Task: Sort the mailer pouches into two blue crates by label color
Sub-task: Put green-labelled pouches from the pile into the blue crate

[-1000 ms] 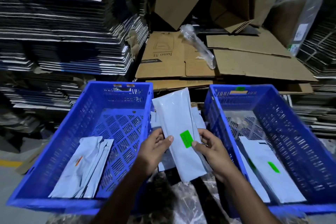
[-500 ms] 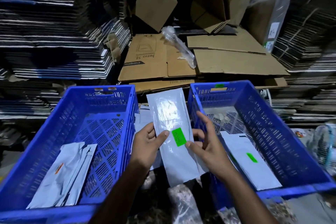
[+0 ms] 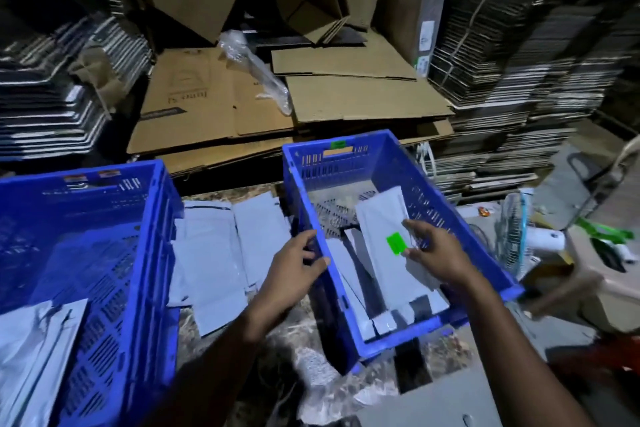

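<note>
Our right hand (image 3: 438,253) pinched a green-labelled pouch (image 3: 388,253) inside the right crate (image 3: 450,218) at three o'clock. Our left hand (image 3: 294,267) hung released; the label's (image 3: 396,243) print seemed unreadable.

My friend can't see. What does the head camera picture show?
A person's right hand lays a grey pouch with a green label in the right blue crate. Their left hand hangs empty between the crates, above loose pouches beside the left blue crate.

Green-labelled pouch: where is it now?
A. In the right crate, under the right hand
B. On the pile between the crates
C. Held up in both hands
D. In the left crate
A: the green-labelled pouch lies inside the right crate, the right hand on it.
</note>
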Motion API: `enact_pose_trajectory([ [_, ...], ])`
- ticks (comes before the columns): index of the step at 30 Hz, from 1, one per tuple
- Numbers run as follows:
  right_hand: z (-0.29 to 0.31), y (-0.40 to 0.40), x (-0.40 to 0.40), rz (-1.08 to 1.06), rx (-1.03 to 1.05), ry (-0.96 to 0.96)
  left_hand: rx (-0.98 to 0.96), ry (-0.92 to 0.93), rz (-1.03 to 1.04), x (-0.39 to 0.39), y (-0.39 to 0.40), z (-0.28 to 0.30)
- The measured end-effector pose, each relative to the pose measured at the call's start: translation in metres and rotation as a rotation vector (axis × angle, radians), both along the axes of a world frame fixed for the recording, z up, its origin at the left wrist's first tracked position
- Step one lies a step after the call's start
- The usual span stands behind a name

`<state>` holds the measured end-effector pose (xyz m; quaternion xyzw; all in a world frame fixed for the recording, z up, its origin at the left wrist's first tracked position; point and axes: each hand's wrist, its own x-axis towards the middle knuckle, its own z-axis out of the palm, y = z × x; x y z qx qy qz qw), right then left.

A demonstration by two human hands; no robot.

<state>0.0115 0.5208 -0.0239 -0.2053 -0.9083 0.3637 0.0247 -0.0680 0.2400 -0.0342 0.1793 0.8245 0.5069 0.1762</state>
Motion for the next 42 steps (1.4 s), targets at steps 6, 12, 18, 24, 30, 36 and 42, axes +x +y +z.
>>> enact_pose_trajectory([
  [6, -0.043, 0.006, -0.001, 0.368, 0.306, -0.521, -0.004, -0.012, 0.011, 0.001, 0.017, -0.007],
  [12, -0.025, -0.011, -0.013, 0.331, 0.514, -0.54, -0.037, 0.022, -0.028, -0.001, 0.009, -0.011],
  [18, 0.026, -0.079, -0.036, 0.223, 0.297, 0.094, -0.106, 0.1, 0.045, -0.015, -0.047, -0.005],
  [24, 0.007, -0.199, -0.079, 0.399, 0.061, 0.253, -0.487, 0.401, 0.238, -0.039, -0.148, 0.0],
  [30, -0.078, -0.271, -0.138, 0.364, 0.136, -0.158, -0.741, 0.405, 0.305, -0.034, -0.219, -0.018],
  [36, -0.123, -0.277, -0.156, 0.217, 0.589, -0.267, -0.547, 0.421, 0.38, -0.036, -0.219, -0.034],
  [42, -0.11, -0.265, -0.162, 0.211, 0.46, -0.222, -0.508, 0.549, 0.331, -0.029, -0.222, -0.032],
])
